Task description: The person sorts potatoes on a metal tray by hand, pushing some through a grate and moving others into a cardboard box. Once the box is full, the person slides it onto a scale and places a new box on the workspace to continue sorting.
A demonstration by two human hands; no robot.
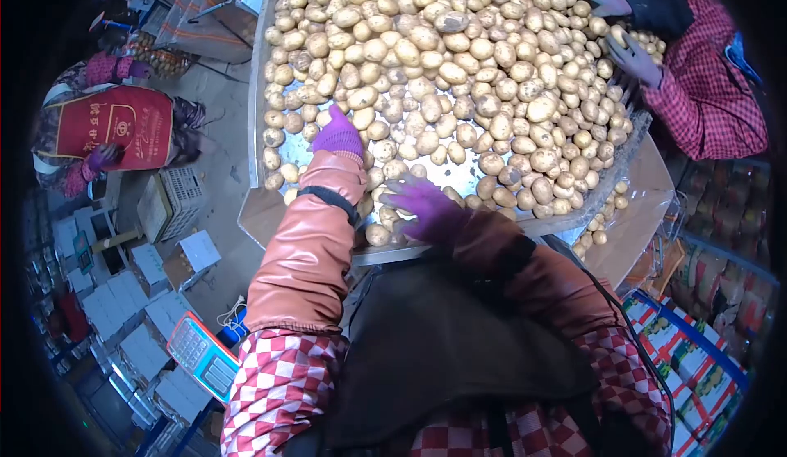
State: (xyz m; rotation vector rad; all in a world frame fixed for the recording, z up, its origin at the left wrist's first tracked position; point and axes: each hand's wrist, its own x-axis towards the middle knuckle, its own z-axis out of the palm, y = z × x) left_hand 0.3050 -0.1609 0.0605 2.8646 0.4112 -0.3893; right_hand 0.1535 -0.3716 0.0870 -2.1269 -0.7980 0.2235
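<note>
A large heap of potatoes (426, 51) covers a metal sorting table (463, 177), whose shiny surface shows through near the front. My left hand (338, 135), in a purple glove, rests at the potatoes on the left with a finger stretched forward; its other fingers are partly hidden. My right hand (422, 204), gloved alike, lies low over the potatoes near the front edge, fingers spread and pointing left. Neither hand shows a potato in its grasp. Brown sleeve covers reach up both my forearms.
Across the table at right, a co-worker's gloved hands (631, 59) touch the heap. Another person in a red apron (115, 127) is at left. A cardboard box (635, 211) with potatoes stands below the right edge. A weighing scale (202, 357) and a plastic crate (170, 201) are at left.
</note>
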